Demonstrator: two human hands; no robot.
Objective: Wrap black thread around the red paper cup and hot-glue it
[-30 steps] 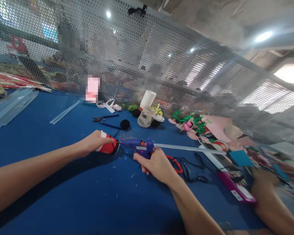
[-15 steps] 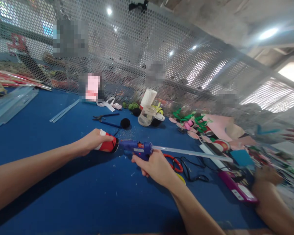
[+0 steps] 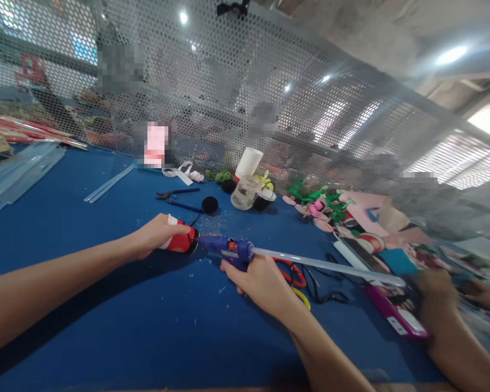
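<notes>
My left hand (image 3: 155,235) is wrapped round a red and white paper cup (image 3: 180,239) lying on its side, its black-banded end toward the right. A blue hot glue gun (image 3: 231,250) is gripped in my right hand (image 3: 261,280), its nozzle at the cup's dark end; whether they touch I cannot tell. From the gun's back a long clear glue stick (image 3: 326,262) sticks out to the right. A ball of black yarn (image 3: 209,205) lies beyond the cup, with a strand running down toward it. Blue-handled pliers (image 3: 177,198) rest beside the ball.
Clear glue sticks (image 3: 24,171) lie at the left. A clear plastic cup (image 3: 245,193) and stacked white cups (image 3: 250,162) stand at the back. Red scissors (image 3: 297,275), black cord and a purple power strip (image 3: 396,316) lie right. Another person's hand (image 3: 436,288) reaches in there.
The glue gun's rear and its glue stick have tilted slightly down while the nozzle stays at the cup. The other person's arm at the right has shifted, and a second hand shows lower there.
</notes>
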